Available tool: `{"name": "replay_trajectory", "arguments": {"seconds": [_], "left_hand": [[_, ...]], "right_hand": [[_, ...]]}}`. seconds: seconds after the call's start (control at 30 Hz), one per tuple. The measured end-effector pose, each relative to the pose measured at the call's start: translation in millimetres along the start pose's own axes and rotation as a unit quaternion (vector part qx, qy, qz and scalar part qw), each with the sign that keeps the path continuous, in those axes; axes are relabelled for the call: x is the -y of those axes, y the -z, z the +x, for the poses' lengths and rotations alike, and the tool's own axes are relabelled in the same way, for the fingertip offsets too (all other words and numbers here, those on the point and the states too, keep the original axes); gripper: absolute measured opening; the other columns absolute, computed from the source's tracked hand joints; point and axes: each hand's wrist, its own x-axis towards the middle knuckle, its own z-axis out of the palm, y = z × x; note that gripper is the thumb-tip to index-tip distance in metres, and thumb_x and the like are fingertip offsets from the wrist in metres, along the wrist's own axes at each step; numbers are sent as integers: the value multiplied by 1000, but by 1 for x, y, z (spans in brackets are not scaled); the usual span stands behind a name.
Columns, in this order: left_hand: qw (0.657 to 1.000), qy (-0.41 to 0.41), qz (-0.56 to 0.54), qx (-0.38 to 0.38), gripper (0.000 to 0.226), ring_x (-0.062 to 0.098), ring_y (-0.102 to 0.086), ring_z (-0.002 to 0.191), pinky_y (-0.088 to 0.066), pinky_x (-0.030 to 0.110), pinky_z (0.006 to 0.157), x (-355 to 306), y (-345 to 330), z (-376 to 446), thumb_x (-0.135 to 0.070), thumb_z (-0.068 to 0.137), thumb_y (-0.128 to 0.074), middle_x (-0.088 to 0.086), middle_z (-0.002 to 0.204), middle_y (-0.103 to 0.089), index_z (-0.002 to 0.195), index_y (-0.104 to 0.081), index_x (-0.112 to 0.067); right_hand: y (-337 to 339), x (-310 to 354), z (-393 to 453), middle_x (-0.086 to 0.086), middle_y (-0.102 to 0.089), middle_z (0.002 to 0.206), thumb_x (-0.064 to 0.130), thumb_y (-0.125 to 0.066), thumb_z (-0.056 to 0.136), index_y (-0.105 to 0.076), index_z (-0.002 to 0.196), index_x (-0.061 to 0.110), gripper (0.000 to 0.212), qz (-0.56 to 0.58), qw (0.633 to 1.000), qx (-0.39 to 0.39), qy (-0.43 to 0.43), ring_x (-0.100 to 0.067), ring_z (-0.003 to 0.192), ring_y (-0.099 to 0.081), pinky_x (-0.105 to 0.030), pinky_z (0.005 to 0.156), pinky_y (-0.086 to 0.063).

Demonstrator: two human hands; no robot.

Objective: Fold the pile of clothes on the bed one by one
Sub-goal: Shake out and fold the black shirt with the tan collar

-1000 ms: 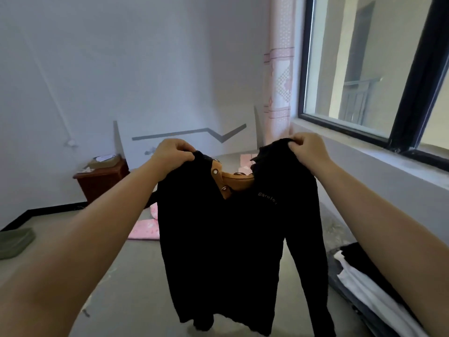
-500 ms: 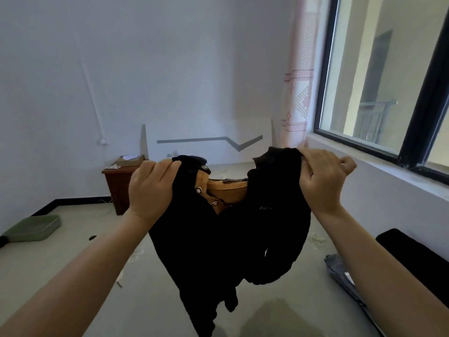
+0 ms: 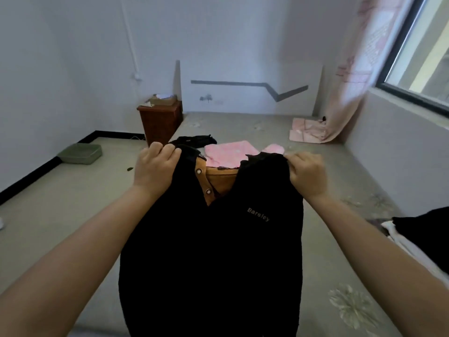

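I am gripping the black shirt (image 3: 211, 251) at its shoulders with both hands, arms stretched out in front of me. My left hand (image 3: 155, 166) is curling its fingers over the top of the left shoulder, bunching the cloth under the knuckles. My right hand (image 3: 307, 172) is pinching the right shoulder, thumb and fingers closed tight on the fabric edge. The shirt is hanging down between my forearms, its front facing me, the tan collar lining (image 3: 220, 178) with its snap buttons showing at the open neck and small lettering sitting on the chest near my right wrist. Its lower part is running out past the bottom edge of the view, so I cannot tell whether it is touching the bed (image 3: 352, 276). The bed, covered in a pale flowered sheet, is spreading out under and beyond the shirt. Just past my hands, toward the far side of the bed, a pink garment (image 3: 229, 154) is lying flat, and another black garment (image 3: 194, 140) is lying just behind it. At the right edge of the bed a pile of dark and white clothes (image 3: 422, 232) is lying. A fallen pink curtain (image 3: 349, 93) is trailing down at the far right corner below the window (image 3: 422, 57). A brown wooden cabinet (image 3: 160, 122) is standing by the far wall, and a green tray (image 3: 80, 154) is sitting to the left.
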Motion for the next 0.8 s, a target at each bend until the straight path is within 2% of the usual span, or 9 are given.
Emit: {"name": "replay_trajectory", "arguments": {"seconds": [0.1,0.2,0.27,0.33,0.43,0.57,0.73,0.8], "left_hand": [[997,23,-18,67,27,29,-63,60,-48,28,45,9,-59,-31,-5,74,-47,12,76,-70,83,-72,-1],[990,47,-29,128,32,26,-64,58,-48,25,46,17,-123,-60,-6,71,-43,10,76,-71,82,-73,-1],[983,69,-42,166,36,26,-64,57,-48,24,46,23,-164,-80,-7,70,-40,10,76,-71,82,-74,-1],[974,90,-55,199,38,27,-64,59,-48,24,45,28,-200,-100,-8,69,-39,10,76,-70,84,-73,0],[962,99,-71,243,43,30,-64,61,-48,27,43,31,-247,-131,-8,70,-36,14,83,-70,91,-72,2],[957,99,-99,255,44,32,-57,70,-49,29,41,43,-301,-161,-3,69,-37,18,89,-69,99,-68,6],[972,62,-91,208,41,23,-40,74,-47,27,43,75,-370,-148,0,72,-39,11,98,-60,103,-67,5],[979,52,-71,183,39,21,-36,74,-47,27,44,89,-403,-137,3,73,-42,11,94,-66,103,-67,3]], "right_hand": [[-70,0,-20,-17,-62,57,-4,-59,62,-70,69,-1,13,49,994,93,-30,-31,42,-57,-25,40,-44],[-147,-6,-36,-19,-63,60,-4,-59,59,-69,71,-3,15,91,980,161,-68,-32,44,-59,-25,39,-43],[-195,-7,-46,-17,-63,59,-4,-60,57,-69,68,-3,15,102,973,199,-61,-29,45,-60,-22,37,-39],[-240,-9,-60,-19,-65,64,-7,-61,60,-69,69,-4,13,127,960,240,-63,-29,52,-64,-25,43,-45],[-293,-9,-78,-26,-66,80,-11,-60,73,-69,82,-9,12,167,928,308,-127,-38,73,-65,-44,63,-54],[-342,-11,-84,-26,-68,81,-16,-60,71,-69,83,-10,16,179,920,320,-137,-40,75,-66,-45,69,-52],[-401,-26,-61,-26,-68,85,-18,-56,73,-69,87,-9,21,174,923,311,-143,-40,80,-65,-42,74,-49],[-431,-35,-49,-27,-68,86,-13,-54,74,-69,89,-9,22,158,932,286,-158,-40,81,-64,-40,73,-48]]}}
